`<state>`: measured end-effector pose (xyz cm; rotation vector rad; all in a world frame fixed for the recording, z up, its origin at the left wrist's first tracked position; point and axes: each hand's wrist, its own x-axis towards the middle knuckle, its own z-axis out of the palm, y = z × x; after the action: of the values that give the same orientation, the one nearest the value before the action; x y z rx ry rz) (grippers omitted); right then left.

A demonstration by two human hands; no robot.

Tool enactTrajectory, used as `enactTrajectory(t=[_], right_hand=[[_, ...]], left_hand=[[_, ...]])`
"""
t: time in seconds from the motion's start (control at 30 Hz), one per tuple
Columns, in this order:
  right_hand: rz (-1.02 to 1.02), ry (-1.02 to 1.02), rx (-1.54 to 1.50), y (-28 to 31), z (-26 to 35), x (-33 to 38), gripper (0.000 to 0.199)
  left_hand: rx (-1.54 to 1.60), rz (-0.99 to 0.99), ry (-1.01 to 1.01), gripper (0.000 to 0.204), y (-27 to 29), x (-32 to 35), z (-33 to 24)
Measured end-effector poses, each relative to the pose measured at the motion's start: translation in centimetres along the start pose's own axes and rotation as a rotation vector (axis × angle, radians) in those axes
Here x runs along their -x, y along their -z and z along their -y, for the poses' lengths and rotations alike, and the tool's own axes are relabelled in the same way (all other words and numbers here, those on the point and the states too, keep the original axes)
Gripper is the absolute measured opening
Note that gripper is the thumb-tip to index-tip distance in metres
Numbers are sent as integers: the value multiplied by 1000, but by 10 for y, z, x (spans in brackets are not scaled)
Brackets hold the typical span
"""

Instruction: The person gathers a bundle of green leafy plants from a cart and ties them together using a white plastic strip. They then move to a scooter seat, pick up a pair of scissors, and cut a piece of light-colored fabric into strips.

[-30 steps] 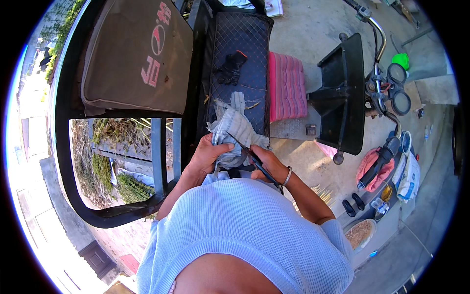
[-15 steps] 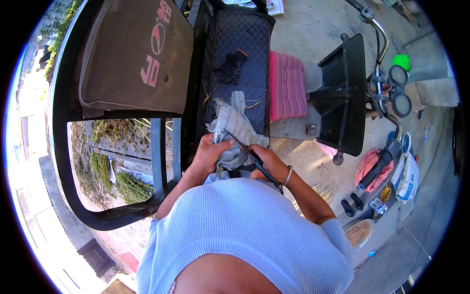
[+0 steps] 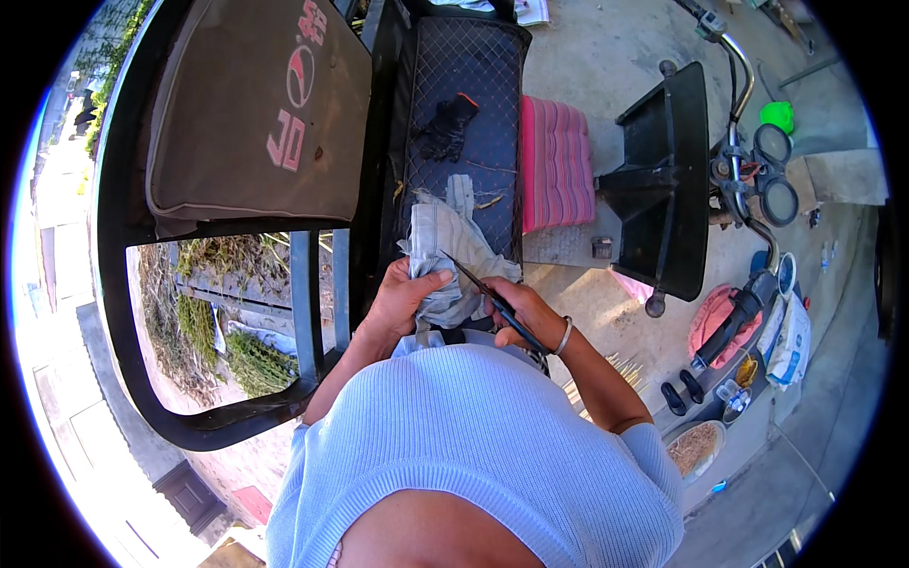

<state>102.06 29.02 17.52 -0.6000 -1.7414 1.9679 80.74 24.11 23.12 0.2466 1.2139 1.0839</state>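
My left hand (image 3: pixel 402 298) pinches a crumpled grey-white striped cloth (image 3: pixel 445 232) near its lower left edge, thumb on top. My right hand (image 3: pixel 525 312) grips what look like dark scissors (image 3: pixel 466 273) with blue-black handles. Their pointed tip lies against the cloth near my left thumb, and my fingers hide part of the handles. The cloth rests on the dark quilted seat (image 3: pixel 464 71) in front of me. Farther up that seat lies a black work glove (image 3: pixel 450 128) with an orange cuff.
A brown padded backrest (image 3: pixel 256 114) in a black frame stands at left, with cut plants (image 3: pixel 251 360) below it. Right of the seat are a striped pink cushion (image 3: pixel 556 163), a black panel (image 3: pixel 663 180) and handlebars (image 3: pixel 734 142). Black slippers (image 3: pixel 682 393) and a basin (image 3: pixel 696 447) sit lower right.
The scissors have shifted slightly right, and my right hand has turned a little. The cloth's left part stands a bit higher beside my left hand, which still grips it.
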Motion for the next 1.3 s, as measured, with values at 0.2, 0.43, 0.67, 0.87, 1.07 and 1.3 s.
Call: enactTrajectory(t=[0.2,0.43,0.67,0.87,1.07,1.3], right_hand=[[-69,-129,65,21,-55,-4,76],[-429,-192,857,30,-148,-83,49],[-230,-564,636,22,-159,-97,41],[-244,-534,-918,-12,-30,-87,38],[-735,74,-224,-24,-48,-110,35],[-995,205,488,35,-44,-126,32]], left_hand=[[94,-84,-25,19,4,4,-10],[25,-69,12,22,13,2,-6],[-18,-124,38,20,12,8,0],[-140,-130,-92,19,5,-5,20],[-348,-13,-1,18,-2,-4,19],[-504,229,160,14,3,6,26]])
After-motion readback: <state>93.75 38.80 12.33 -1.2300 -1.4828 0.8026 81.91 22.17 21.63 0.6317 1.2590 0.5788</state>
